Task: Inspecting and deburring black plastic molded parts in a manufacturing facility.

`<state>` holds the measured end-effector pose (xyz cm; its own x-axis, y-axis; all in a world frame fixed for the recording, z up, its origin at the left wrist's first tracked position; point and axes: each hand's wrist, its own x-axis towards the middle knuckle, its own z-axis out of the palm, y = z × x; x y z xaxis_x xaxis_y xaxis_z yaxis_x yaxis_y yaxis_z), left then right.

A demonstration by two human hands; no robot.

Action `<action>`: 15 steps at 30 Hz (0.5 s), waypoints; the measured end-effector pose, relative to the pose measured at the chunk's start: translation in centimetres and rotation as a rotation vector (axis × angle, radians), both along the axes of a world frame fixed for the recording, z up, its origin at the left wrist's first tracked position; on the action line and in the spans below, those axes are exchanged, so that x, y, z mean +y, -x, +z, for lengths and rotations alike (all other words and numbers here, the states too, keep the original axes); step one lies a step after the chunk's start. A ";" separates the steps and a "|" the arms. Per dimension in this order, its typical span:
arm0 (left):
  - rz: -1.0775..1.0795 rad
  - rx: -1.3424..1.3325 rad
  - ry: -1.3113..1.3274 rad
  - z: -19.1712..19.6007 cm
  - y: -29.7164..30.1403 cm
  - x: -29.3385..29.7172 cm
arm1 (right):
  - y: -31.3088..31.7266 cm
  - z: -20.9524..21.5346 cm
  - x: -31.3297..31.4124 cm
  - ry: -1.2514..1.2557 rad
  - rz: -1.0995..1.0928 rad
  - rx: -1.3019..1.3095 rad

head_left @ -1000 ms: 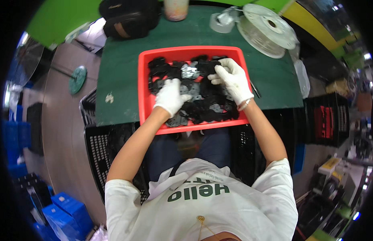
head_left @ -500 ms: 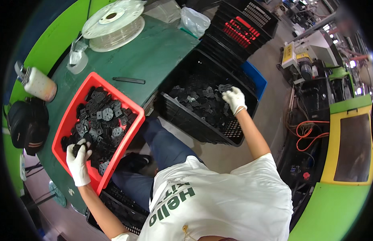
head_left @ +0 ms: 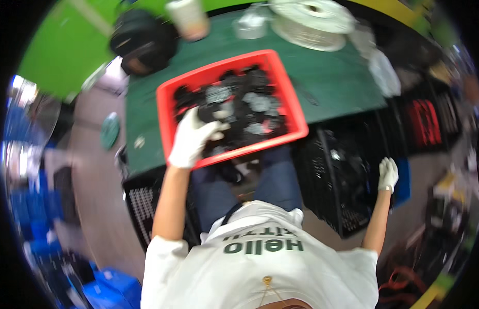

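A red plastic bin [head_left: 234,149] on the green table holds a heap of black and grey plastic parts [head_left: 260,103]. My left hand [head_left: 190,136], in a white glove, reaches over the bin's left side. Its thumb and fingers curl round a black plastic part [head_left: 209,112], whose shape is blurred. Off to the right, my white-gloved right hand [head_left: 388,175] is above the right side of a black crate [head_left: 329,180]. Its fingers are stretched out, and nothing shows in them. Dark parts lie inside that crate.
On the green table [head_left: 337,85] stand a large wire spool [head_left: 314,20], a tape roll [head_left: 251,28], a pale bottle [head_left: 189,20] and a black bag [head_left: 144,41]. Stacked black crates [head_left: 425,118] are at the right. A blue bin [head_left: 403,180] sits beside the black crate.
The view has swung left, bringing the red bin to the middle. My left hand is still at the bin with a black part. The right hand has come away from the parts toward the crate's right side.
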<state>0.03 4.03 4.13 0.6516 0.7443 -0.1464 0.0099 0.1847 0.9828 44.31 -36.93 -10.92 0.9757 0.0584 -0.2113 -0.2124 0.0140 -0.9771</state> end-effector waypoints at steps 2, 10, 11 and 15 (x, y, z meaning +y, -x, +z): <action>0.011 -0.023 0.014 0.3 0.2 -0.2 | 3.3 2.9 5.4 0.089 0.218 -0.110; 0.118 -0.029 0.027 -0.3 2.7 -1.0 | 18.7 13.7 25.7 0.162 1.022 -0.702; 0.137 -0.013 0.046 -0.4 3.1 -1.1 | 19.7 14.0 28.1 0.185 1.120 -0.816; 0.190 -0.076 0.086 -0.9 4.0 -1.3 | 23.3 12.5 37.4 0.262 1.303 -1.079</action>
<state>-4.00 2.75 3.22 0.5128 0.8415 -0.1704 -0.1062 0.2591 0.9600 21.00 0.42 1.56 0.0114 0.9444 0.3287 0.7545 0.2076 -0.6226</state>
